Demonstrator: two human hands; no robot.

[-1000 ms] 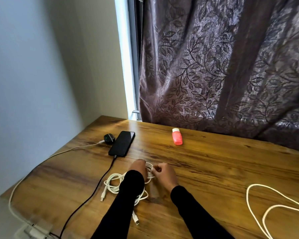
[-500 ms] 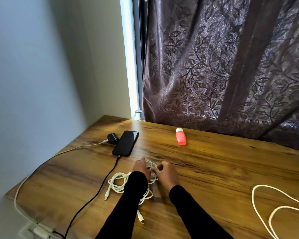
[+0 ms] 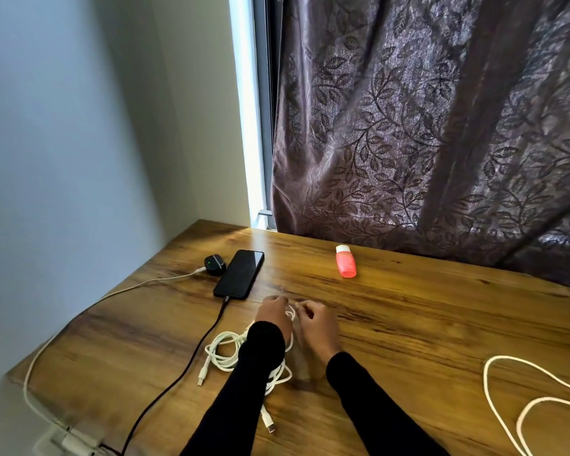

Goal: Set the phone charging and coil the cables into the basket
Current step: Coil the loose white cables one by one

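Behind everything, a dark leaf-patterned curtain [image 3: 441, 126] drawn across the window, with a bright strip of daylight at its left edge beside a pale wall [image 3: 63, 126]. Below, a wood-grain worktop [image 3: 408, 324] pushed into the corner, glossy enough to catch the light. At far right, a long white cord [image 3: 494, 390] lying in loose loops, untouched and apparently waiting its turn. Left of centre, a black phone [image 3: 239, 274] lying flat, screen dark, with a black cable [image 3: 191, 357] plugged into its near end and trailing off the front edge towards a white power strip [image 3: 69, 439]; charging seemingly taken care of, though no indicator visible on the screen. Beside the phone, a small black earbud case [image 3: 215, 264] on its own pale lead [image 3: 139, 284]. In front, a half-wound white cable [image 3: 224, 353], loops resting on the wood, both plugs lying free. Close together above the bundle, left hand [image 3: 272, 315] and right hand [image 3: 320, 324], each pinching a strand, probably tucking a turn so the coil holds. Further back, an orange-pink bottle [image 3: 345, 261] on its side. No basket in view.
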